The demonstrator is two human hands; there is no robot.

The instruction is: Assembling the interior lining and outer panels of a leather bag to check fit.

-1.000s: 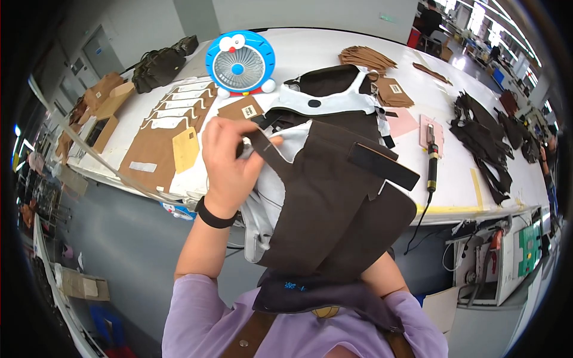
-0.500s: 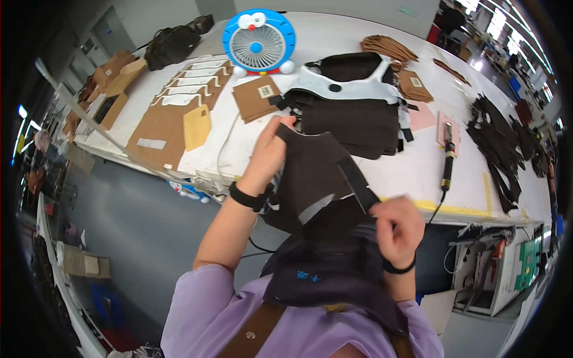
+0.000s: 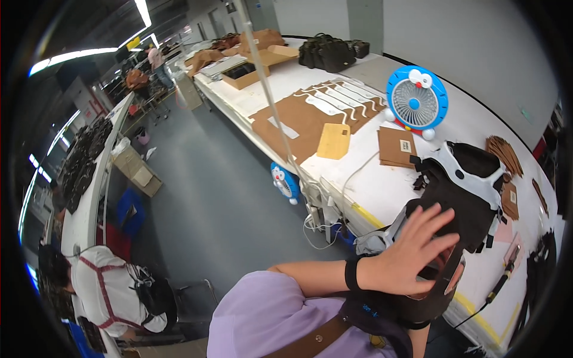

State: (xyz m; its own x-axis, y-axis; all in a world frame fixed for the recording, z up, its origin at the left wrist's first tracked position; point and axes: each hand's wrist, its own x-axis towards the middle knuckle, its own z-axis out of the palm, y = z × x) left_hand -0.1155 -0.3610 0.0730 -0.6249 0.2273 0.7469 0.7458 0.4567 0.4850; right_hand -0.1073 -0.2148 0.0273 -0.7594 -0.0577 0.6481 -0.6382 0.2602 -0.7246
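My left hand [image 3: 409, 256] is raised over the near edge of the table, fingers spread and nothing gripped. Behind it is a dark brown sheet-like piece with a black strip [image 3: 444, 268], mostly covered by the hand. Of my right hand [image 3: 455, 279], only a small patch shows beside this strip; its fingers are hidden. Just beyond lies a stack of dark brown pieces [image 3: 462, 206], with a white shaped panel [image 3: 459, 170] on top. To the right, a hand tool with a black handle and cord [image 3: 504, 277] rests on the table.
A blue cartoon-shaped fan [image 3: 416, 102] stands near brown cut pieces [image 3: 397, 146]. Farther left are a tan board [image 3: 333, 141], brown sheets with white strips [image 3: 286, 122] and an open carton [image 3: 242, 77]. A pole [image 3: 268, 83] rises at the table edge. Another person [image 3: 113, 286] sits lower left.
The view has swung left, showing more aisle and the seated person. My left hand has let go of the dark brown piece and spread its fingers in front of it.
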